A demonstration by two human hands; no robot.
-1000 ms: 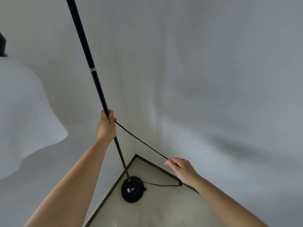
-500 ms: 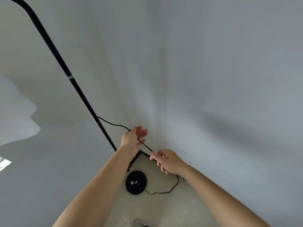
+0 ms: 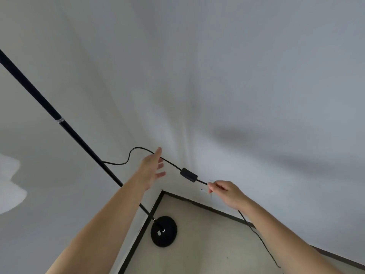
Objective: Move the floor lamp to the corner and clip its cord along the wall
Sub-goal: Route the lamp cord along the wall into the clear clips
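Two hands are up by the corner: my right hand [image 3: 227,191] has its grip pinched on the thin black cord [image 3: 171,164] just past its black inline switch [image 3: 188,174], and my left hand [image 3: 152,168] is spread, cord across its fingertips. My black floor lamp's round base [image 3: 164,231] sits on the beige floor [image 3: 207,244] in the corner, its pole [image 3: 79,138] leaning up left.

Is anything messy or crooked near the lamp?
Only the cord looks untidy: it loops loose in the air from the lamp pole, over the open left hand, through its switch box to the pinching right hand, not clipped to the wall yet.
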